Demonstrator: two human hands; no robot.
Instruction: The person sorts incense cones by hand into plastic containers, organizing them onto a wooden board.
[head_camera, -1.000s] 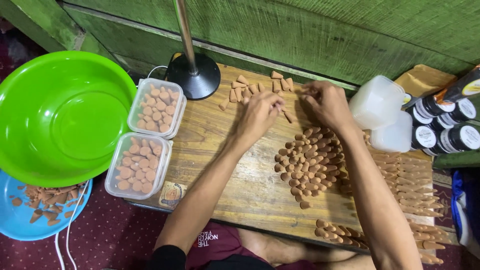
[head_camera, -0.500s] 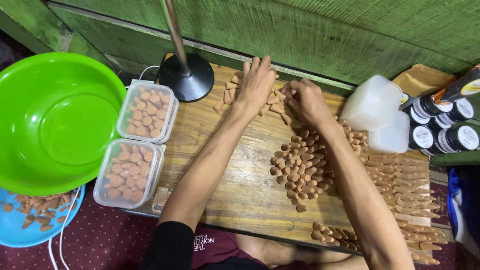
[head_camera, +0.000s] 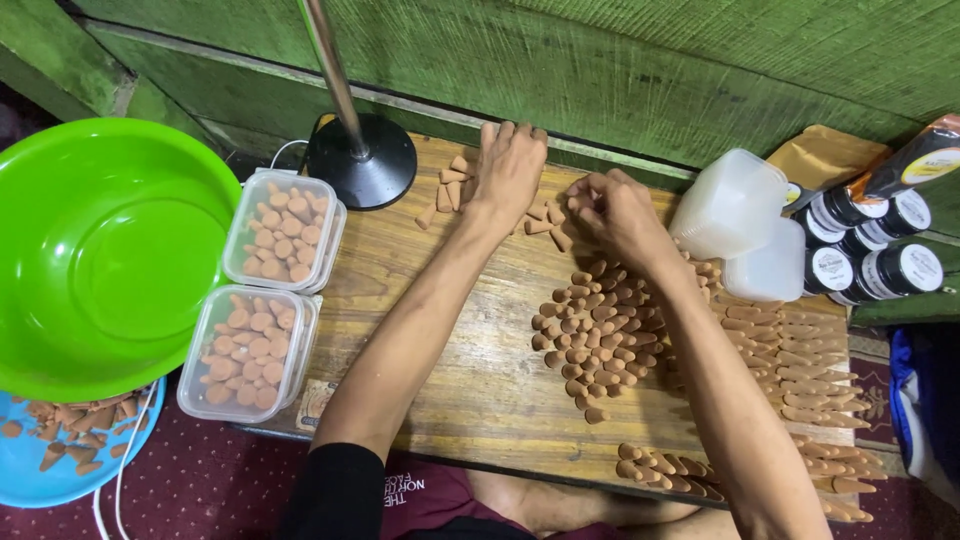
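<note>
Sorting brown incense cones (head_camera: 600, 330) on wooden board (head_camera: 450, 330).
Left hand (head_camera: 510, 165) flat, fingers spread over loose cones (head_camera: 450, 185); right hand (head_camera: 615, 210) curled, pinching cones — best kept upright, tightly grouped.

Just one head cam, looking steeply down from close above the worktop (head_camera: 480, 390); green wall (head_camera: 620, 70) sits beyond the fingers (head_camera: 510, 135).

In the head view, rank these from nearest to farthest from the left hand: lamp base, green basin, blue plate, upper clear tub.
1. Lamp base, just to the left of the left hand on the board's far edge.
2. Upper clear tub, farther left and a little nearer the person.
3. Green basin, beyond the tubs at the far left.
4. Blue plate, bottom-left corner, under the basin.
</note>
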